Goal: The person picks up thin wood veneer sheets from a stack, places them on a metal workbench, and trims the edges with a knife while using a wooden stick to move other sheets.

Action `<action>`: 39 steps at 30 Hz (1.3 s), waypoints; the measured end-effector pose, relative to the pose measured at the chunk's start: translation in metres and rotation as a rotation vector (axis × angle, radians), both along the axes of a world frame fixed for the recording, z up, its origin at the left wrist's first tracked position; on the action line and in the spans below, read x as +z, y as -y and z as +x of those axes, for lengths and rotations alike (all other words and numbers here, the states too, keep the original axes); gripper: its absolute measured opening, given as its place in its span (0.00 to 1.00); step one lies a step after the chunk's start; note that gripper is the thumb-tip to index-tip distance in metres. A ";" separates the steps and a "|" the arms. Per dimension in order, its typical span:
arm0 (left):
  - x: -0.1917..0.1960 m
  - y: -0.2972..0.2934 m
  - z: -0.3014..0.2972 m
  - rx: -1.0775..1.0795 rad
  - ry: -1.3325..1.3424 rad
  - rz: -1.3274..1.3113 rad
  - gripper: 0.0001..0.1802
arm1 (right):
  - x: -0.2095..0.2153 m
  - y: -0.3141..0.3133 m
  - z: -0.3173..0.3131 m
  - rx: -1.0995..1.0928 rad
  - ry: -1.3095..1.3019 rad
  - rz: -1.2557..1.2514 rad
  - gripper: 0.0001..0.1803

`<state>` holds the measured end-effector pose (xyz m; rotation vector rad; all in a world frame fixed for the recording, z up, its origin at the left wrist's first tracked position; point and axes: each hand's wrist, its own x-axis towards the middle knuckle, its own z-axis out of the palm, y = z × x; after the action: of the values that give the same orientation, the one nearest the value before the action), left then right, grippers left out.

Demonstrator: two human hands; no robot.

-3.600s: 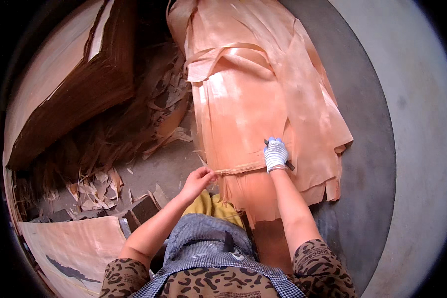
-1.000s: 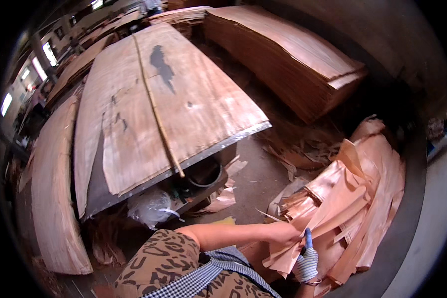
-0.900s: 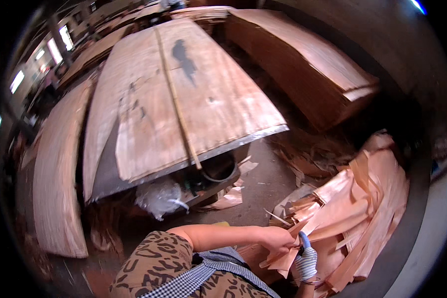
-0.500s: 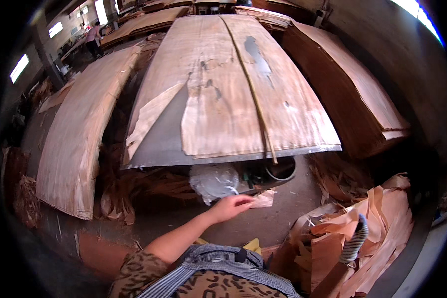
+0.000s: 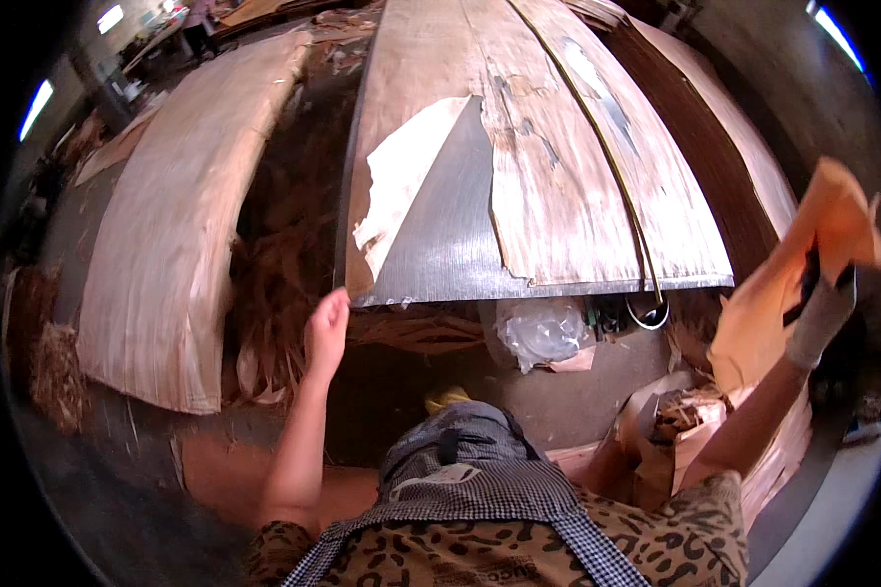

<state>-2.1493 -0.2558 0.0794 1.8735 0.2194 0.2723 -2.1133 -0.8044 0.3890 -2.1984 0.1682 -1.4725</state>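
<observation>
A large pale wood veneer sheet (image 5: 578, 215) lies over a grey metal-topped table (image 5: 431, 249), with a torn wedge near its front left. The torn flap (image 5: 406, 176) lies to the left of that gap. At the table's front left corner is my bare left hand (image 5: 327, 331), its fingers curled closed; what they grip, if anything, is too small to make out. My right hand (image 5: 820, 321), in a striped glove, is raised at the far right. It grips an orange-tan veneer piece (image 5: 754, 318), which is bent and blurred. A thin strip (image 5: 612, 157) runs lengthwise along the sheet.
A veneer stack (image 5: 166, 235) stands on the left, another (image 5: 719, 108) on the right. Scraps (image 5: 690, 411) fill a bundle by my right arm. Below the table edge are a clear plastic bag (image 5: 540, 333) and a round rim (image 5: 648, 318). A person (image 5: 199, 29) stands far back left.
My left hand has gone from below the table's middle to its front left corner. My right hand has risen from the scrap pile with a veneer piece. The view has shifted.
</observation>
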 end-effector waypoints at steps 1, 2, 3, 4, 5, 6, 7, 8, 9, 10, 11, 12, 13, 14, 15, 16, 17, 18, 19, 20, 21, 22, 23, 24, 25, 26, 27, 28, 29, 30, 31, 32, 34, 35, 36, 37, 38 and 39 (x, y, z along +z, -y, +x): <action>-0.008 -0.011 0.025 0.057 0.043 0.053 0.18 | 0.009 0.016 0.023 -0.026 -0.100 -0.034 0.20; -0.016 -0.012 0.052 0.067 -0.014 0.066 0.21 | 0.021 0.035 0.046 -0.051 -0.190 -0.064 0.21; -0.021 -0.011 0.077 0.087 -0.068 0.088 0.24 | 0.025 -0.009 0.065 -0.030 -0.127 -0.021 0.22; -0.022 0.005 0.098 -0.003 -0.056 0.021 0.26 | 0.034 -0.041 0.080 0.087 -0.164 0.048 0.20; -0.022 0.023 0.109 -0.096 -0.055 -0.040 0.29 | 0.039 -0.084 0.091 0.083 -0.158 0.062 0.19; -0.021 0.034 0.113 -0.259 -0.119 -0.218 0.30 | 0.041 -0.126 0.104 0.174 -0.108 0.174 0.17; -0.021 0.029 0.109 -0.400 -0.190 -0.377 0.31 | 0.033 -0.152 0.127 0.177 -0.120 0.185 0.17; -0.023 0.028 0.109 -0.627 -0.261 -0.168 0.31 | 0.036 -0.179 0.140 0.221 -0.144 0.213 0.16; -0.021 0.022 0.109 -0.843 -0.330 0.051 0.31 | 0.036 -0.192 0.162 0.300 -0.155 0.274 0.14; -0.007 0.016 0.114 -0.996 -0.445 0.064 0.30 | 0.035 -0.200 0.182 0.311 -0.128 0.189 0.12; 0.008 0.005 0.119 -1.137 -0.564 0.084 0.29 | 0.038 -0.222 0.195 0.351 -0.177 0.176 0.11; 0.006 -0.014 0.123 -1.018 -0.579 -0.023 0.28 | 0.038 -0.259 0.209 0.376 -0.221 0.196 0.11; 0.002 -0.031 0.129 -0.910 -0.586 -0.130 0.28 | 0.035 -0.281 0.231 0.422 -0.240 0.190 0.11; -0.001 -0.043 0.141 -0.818 -0.584 -0.234 0.28 | 0.026 -0.294 0.259 0.531 -0.184 0.114 0.10; -0.004 -0.067 0.158 -0.794 -0.507 -0.422 0.31 | 0.017 -0.337 0.272 0.473 -0.235 -0.069 0.08; 0.006 -0.083 0.184 -0.839 -0.411 -0.609 0.46 | 0.008 -0.375 0.283 0.402 -0.264 -0.256 0.07; 0.045 -0.068 0.209 -0.828 -0.352 -0.567 0.51 | -0.011 -0.383 0.303 0.430 -0.292 -0.233 0.11; 0.062 -0.076 0.233 -0.802 -0.229 -0.654 0.53 | -0.050 -0.414 0.334 0.446 -0.245 -0.308 0.16; 0.084 -0.090 0.255 -0.748 -0.110 -0.716 0.55 | -0.059 -0.466 0.316 0.542 -0.333 -0.184 0.08; 0.094 -0.103 0.278 -0.769 -0.007 -0.917 0.47 | -0.080 -0.503 0.318 0.503 -0.432 -0.168 0.08; 0.094 -0.120 0.304 -0.749 0.028 -1.085 0.43 | -0.099 -0.536 0.309 0.566 -0.375 -0.093 0.06; 0.100 -0.131 0.326 -0.742 0.022 -1.147 0.39 | -0.116 -0.554 0.307 0.680 -0.401 -0.010 0.11; 0.114 -0.126 0.339 -0.720 0.105 -1.141 0.35 | -0.131 -0.563 0.302 0.695 -0.486 0.083 0.17; 0.106 -0.135 0.354 -0.777 0.066 -1.072 0.28 | -0.153 -0.565 0.301 0.692 -0.482 0.216 0.23; 0.086 -0.155 0.374 -0.537 -0.045 -1.025 0.21 | -0.171 -0.572 0.298 0.661 -0.340 0.241 0.24; 0.065 -0.178 0.404 -0.238 -0.312 -1.078 0.19 | -0.177 -0.581 0.286 0.606 -0.476 0.312 0.23; 0.048 -0.188 0.424 -0.291 -0.331 -1.171 0.19 | -0.194 -0.577 0.271 0.602 -0.433 0.354 0.21; 0.042 -0.190 0.441 -0.329 -0.379 -1.135 0.20 | -0.204 -0.564 0.253 0.591 -0.419 0.399 0.17; 0.035 -0.192 0.462 -0.372 -0.422 -1.151 0.18 | -0.236 -0.549 0.235 0.651 -0.477 0.736 0.14; 0.025 -0.203 0.489 -0.404 -0.418 -1.152 0.18 | -0.230 -0.536 0.214 0.536 -0.719 1.067 0.13; 0.022 -0.207 0.514 -0.402 -0.402 -1.136 0.18 | -0.234 -0.521 0.196 0.407 -0.694 1.132 0.12; 0.020 -0.212 0.543 -0.451 -0.407 -1.123 0.19 | -0.256 -0.500 0.176 0.288 -0.631 1.168 0.13; 0.016 -0.235 0.591 -0.503 -0.319 -1.168 0.25 | -0.259 -0.475 0.148 0.012 -0.689 1.343 0.14; 0.025 -0.225 0.601 -0.535 -0.240 -1.183 0.30 | -0.289 -0.456 0.125 -0.055 -0.568 1.355 0.14; 0.023 -0.226 0.605 -0.525 -0.310 -1.208 0.36 | -0.294 -0.447 0.123 -0.117 -0.479 1.363 0.15; 0.020 -0.215 0.608 -0.530 -0.383 -1.252 0.42 | -0.313 -0.432 0.116 -0.237 -0.416 1.239 0.18; 0.008 -0.215 0.614 -0.565 -0.437 -1.195 0.49 | -0.319 -0.416 0.120 -0.385 -0.500 1.117 0.21; 0.007 -0.189 0.599 -0.581 -0.507 -1.151 0.49 | -0.331 -0.392 0.113 -0.552 -0.660 1.029 0.31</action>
<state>-1.5500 -0.0664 0.0864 0.7532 0.1141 -0.6305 -2.0006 -0.4123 0.0579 -1.6648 1.4682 -0.5242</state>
